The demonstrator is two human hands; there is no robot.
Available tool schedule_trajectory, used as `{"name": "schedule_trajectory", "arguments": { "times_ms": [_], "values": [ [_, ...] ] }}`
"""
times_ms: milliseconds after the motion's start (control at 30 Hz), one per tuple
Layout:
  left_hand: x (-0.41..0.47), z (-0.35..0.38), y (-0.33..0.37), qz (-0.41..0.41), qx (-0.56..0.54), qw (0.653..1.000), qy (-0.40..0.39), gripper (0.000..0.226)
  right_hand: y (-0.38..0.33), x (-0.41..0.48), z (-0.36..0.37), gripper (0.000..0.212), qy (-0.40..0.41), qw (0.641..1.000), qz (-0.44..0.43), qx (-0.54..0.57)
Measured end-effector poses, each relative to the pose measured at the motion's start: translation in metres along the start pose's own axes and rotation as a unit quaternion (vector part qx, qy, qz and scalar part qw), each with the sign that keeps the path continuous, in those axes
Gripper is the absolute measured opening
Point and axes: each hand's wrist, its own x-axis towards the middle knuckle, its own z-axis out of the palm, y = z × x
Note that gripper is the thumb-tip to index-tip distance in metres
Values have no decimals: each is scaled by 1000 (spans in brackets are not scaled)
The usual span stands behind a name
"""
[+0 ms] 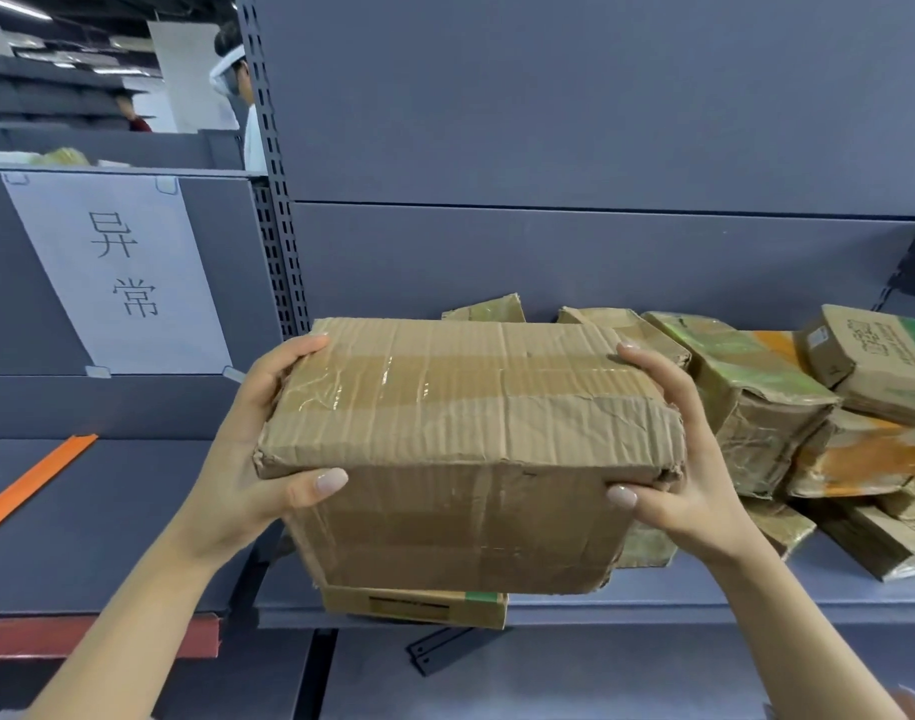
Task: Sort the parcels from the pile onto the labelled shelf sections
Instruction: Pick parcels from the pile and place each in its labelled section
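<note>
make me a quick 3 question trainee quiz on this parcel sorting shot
1. True or false: the left hand and right hand both hold the box.
2. Where is the paper sign relative to the box? A) left B) right C) below
3. Fill in: the strip on the left shelf is ____.
Key: 1 true; 2 A; 3 orange.

1. Bright and even, lit by ceiling strip lights [14, 6] at top left.
2. Soft shadows only; white glare on the clear tape [388, 379].
3. Bent at the edges, blurry far back.
</note>
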Motion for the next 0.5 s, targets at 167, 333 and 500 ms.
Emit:
{"name": "schedule_trajectory", "arguments": {
  "times_ms": [167, 333, 500],
  "values": [
    [-7, -2, -4, -12, -23, 1000, -8, 103, -7, 6, 3, 73, 23, 999, 23, 41],
    [-21, 4, -10, -9, -36, 999, 4, 94, 0, 7, 4, 65, 50, 993, 59, 89],
    [-31, 9, -8, -50, -18, 998, 26, 84, 11, 7, 8, 86, 105, 970, 156, 152]
  ]
}}
